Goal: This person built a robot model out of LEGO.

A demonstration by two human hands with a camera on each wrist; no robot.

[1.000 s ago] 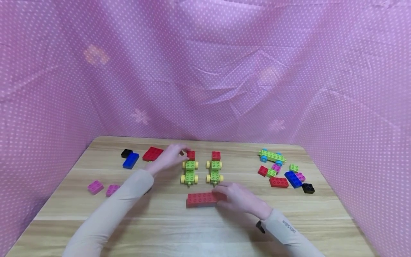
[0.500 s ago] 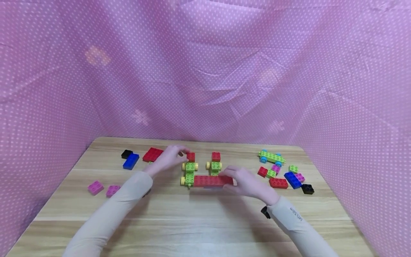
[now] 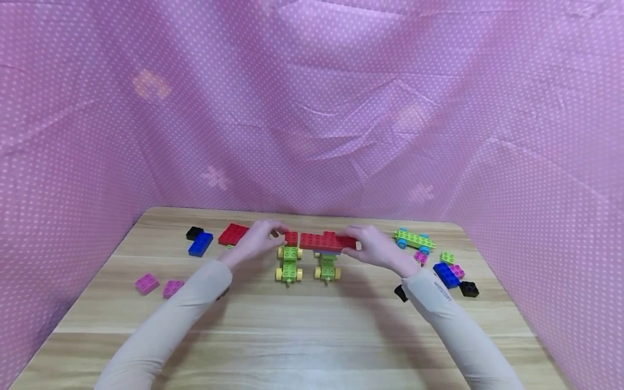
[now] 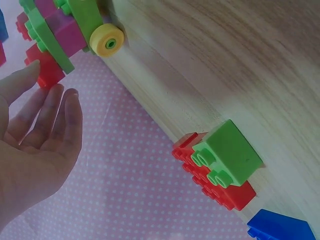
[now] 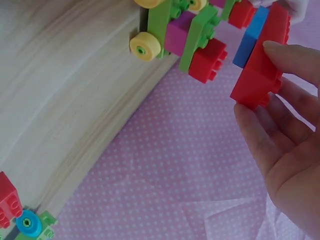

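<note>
Long red brick point(image 3: 327, 241): held in the air, level, above the far ends of 2 green wheeled chassis. A blue piece point(image 5: 251, 36) sits fixed to its underside, seen in the right wrist view. Whether the brick touches the red blocks below it cannot be told from any view.

Right hand point(image 3: 377, 250): grips the right end of the long red brick, thumb on 1 face and fingers point(image 5: 260, 135) curled under the other.

Left chassis point(image 3: 288, 261) and right chassis point(image 3: 326, 265): side by side at table centre, near each other but apart, both lime green with yellow wheels point(image 5: 145, 46). Each carries a small red block at its far end; left red block point(image 3: 291, 238) is visible in the head view just beside the left tip of the long brick. Right wrist view shows a magenta layer point(image 5: 179, 36) between green plates.

Left hand point(image 3: 255, 241): fingers point(image 4: 47, 112) straight and relaxed, fingertips touching the left red block from its left side; it holds nothing.

Wooden table point(image 3: 302, 336), outward:
- Left far side: flat red plate point(image 3: 233, 233), with a green 2x2 brick point(image 4: 227, 156) against it in the left wrist view; blue brick point(image 3: 200, 244); black brick point(image 3: 194, 232).
- Left near side: 2 magenta bricks point(image 3: 146, 283), point(image 3: 171, 287).
- Right side: a third green chassis with blue wheels point(image 3: 413, 239), plus a loose cluster of small bricks point(image 3: 450, 271) in blue, magenta, green and black.

Pink dotted cloth point(image 3: 312, 108) encloses the table on 3 sides.
</note>
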